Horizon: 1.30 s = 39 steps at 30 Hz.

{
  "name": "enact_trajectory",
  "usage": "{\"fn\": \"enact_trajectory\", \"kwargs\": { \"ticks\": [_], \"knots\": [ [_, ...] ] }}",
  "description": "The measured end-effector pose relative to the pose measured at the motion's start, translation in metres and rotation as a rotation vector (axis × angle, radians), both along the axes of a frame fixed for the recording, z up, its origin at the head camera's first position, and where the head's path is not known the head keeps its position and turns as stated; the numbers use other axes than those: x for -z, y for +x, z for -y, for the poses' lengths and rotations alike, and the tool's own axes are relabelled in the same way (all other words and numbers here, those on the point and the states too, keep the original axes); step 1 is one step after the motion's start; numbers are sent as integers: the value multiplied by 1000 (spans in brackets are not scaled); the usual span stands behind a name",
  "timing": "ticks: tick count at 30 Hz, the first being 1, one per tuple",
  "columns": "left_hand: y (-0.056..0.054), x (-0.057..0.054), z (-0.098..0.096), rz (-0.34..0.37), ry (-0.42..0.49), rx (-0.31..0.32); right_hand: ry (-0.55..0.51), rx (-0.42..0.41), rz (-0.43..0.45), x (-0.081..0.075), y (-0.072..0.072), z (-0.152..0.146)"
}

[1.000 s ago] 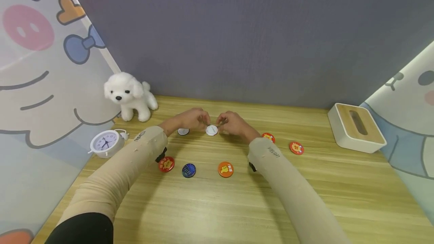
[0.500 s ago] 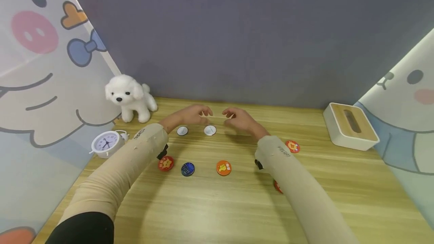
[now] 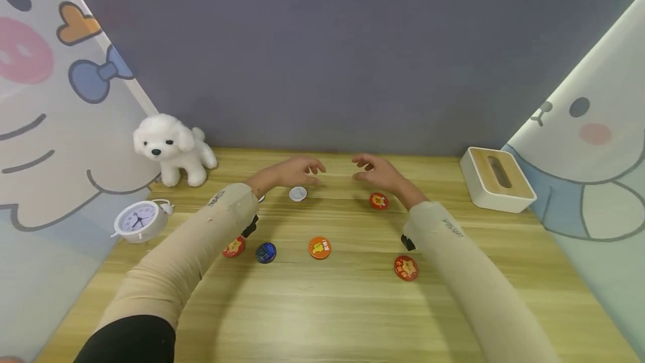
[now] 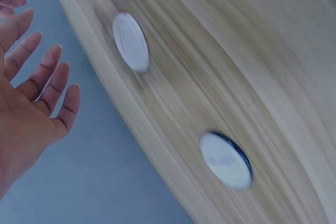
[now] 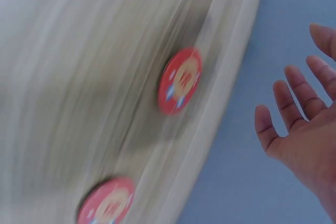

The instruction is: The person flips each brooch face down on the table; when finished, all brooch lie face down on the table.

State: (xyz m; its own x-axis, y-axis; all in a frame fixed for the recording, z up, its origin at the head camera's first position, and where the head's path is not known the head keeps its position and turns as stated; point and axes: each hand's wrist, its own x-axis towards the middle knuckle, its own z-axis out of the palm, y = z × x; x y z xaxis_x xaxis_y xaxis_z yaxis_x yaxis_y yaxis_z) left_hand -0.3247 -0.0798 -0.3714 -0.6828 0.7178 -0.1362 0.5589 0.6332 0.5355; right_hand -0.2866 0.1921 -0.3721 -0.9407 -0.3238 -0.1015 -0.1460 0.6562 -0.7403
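Observation:
In the head view my left hand (image 3: 301, 171) is held above the far part of the table, fingers loosely bent and holding nothing. Just below it lies a white round badge (image 3: 298, 194); a second white badge (image 4: 226, 160), with a dark blue edge, is mostly hidden by the left wrist in the head view. My right hand (image 3: 379, 173), also holding nothing, hovers level with the left, palm turned towards it. Nearest to it on the wood is a red round badge (image 3: 379, 200). Another red badge (image 5: 107, 203) shows lower in the right wrist view.
Closer to me lie an orange badge (image 3: 319, 247), a blue badge (image 3: 266, 252), a red badge (image 3: 233, 247) by the left sleeve and a red star badge (image 3: 406, 268). A plush dog (image 3: 173, 147) and alarm clock (image 3: 138, 220) stand left, a tissue box (image 3: 496, 178) right.
Both hands, earlier together at the white badge, have lifted off it and spread apart, fingers loosening. The white badge stays on the table. The head view has turned slightly right.

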Motion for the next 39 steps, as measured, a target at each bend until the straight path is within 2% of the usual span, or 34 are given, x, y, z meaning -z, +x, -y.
{"fn": "enact_trajectory", "kwargs": {
  "ticks": [5, 11, 18, 26, 32, 37, 39],
  "knots": [
    [5, 0, -21, 5, -18, 34, 11, 16, -1, 2, 9, -25],
    [7, 7, -42, 10, -34, 64, 15, 44, 29, 9, 19, -45],
    [8, 16, -57, 14, -44, 71, 57, 52, 11, 18, 27, -57],
    [15, 24, -73, 16, -56, 77, 186, 37, -40, 27, 32, -58],
    [20, 27, -79, -51, -122, 57, 252, 26, -38, 33, 38, -55],
    [23, 24, -80, -138, -196, 33, 287, 13, -68, 31, 42, -52],
    [24, 23, -81, -152, -213, 25, 296, 13, -70, 30, 43, -51]
  ]
}}
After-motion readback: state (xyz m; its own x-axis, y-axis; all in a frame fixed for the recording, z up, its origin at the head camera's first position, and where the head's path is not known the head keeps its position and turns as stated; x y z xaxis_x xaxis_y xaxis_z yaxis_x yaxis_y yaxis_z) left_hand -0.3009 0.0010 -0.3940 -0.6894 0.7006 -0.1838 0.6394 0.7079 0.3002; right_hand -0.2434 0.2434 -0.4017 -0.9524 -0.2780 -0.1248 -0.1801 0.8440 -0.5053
